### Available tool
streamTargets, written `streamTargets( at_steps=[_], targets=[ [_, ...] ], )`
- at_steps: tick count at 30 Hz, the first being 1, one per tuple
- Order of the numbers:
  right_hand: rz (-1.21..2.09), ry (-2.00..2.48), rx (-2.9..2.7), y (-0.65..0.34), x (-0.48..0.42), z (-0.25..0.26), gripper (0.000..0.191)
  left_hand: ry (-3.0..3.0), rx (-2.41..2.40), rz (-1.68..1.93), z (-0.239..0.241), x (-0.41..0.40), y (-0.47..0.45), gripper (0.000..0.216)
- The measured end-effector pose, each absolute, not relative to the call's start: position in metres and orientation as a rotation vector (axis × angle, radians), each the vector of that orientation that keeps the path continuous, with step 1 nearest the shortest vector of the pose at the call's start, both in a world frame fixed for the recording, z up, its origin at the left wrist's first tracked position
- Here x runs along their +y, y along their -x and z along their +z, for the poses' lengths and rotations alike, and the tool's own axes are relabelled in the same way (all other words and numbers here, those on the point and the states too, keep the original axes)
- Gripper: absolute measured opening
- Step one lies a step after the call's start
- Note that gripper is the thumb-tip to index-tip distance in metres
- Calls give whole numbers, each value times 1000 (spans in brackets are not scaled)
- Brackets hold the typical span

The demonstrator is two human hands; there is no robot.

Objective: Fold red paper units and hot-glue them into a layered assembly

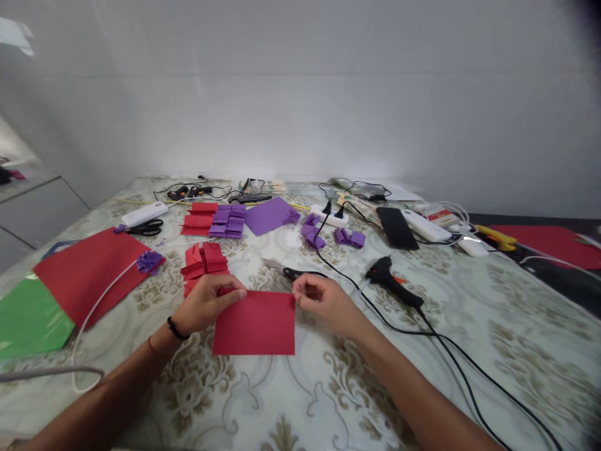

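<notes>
A red sheet of paper (256, 326) is held between my two hands above the patterned tablecloth. My left hand (206, 304) pinches its upper left edge, thumb on top. At the upper right corner, the thumb and fingertips of my right hand (326, 304) close on the paper. Just beyond the left hand lie folded red paper pieces (203, 258), partly hidden by it. Scissors with black handles (295, 273) rest behind the sheet, between the hands. To the right of my right hand a black glue gun (393, 282) lies on its side.
Folded purple pieces (228, 220) and a purple sheet (265, 216) lie farther back. Large red paper (96, 269) and a green pack (35, 316) sit at left. A black cord (399, 329) crosses the right side, near a phone (397, 227) and a white power strip (331, 217).
</notes>
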State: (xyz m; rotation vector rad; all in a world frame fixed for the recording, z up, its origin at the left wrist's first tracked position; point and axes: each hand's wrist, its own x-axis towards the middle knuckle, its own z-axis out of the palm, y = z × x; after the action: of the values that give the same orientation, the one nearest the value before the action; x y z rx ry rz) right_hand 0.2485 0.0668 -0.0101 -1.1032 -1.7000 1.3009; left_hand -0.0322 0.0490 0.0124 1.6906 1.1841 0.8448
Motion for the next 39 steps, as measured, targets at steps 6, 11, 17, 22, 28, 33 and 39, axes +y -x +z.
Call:
streamTargets(
  at_steps=[6,11,17,22,28,33,39],
  targets=[
    [1276,1100,-1621,-258,73,-3,23,-1544,1267,1044,10,54,35,30],
    [1379,1113,-1666,-247,65,-12,41,-1428,1263,1177,5,53,30,32],
    [1417,1103,-1675,-244,62,-17,47,-1231,1062,1118,9,49,30,64],
    [1490,1034,-1770,-243,57,-10,44,-1144,809,1007,3,47,33,51],
    [1461,974,-2079,-242,50,-6,43,-1246,666,889,8,37,25,44],
    [1462,917,-2117,-243,51,-5,49,-1282,657,909,5,40,25,44],
    [1495,861,-2045,-245,54,-1,58,-1532,833,848,4,44,35,33]
  ],
)
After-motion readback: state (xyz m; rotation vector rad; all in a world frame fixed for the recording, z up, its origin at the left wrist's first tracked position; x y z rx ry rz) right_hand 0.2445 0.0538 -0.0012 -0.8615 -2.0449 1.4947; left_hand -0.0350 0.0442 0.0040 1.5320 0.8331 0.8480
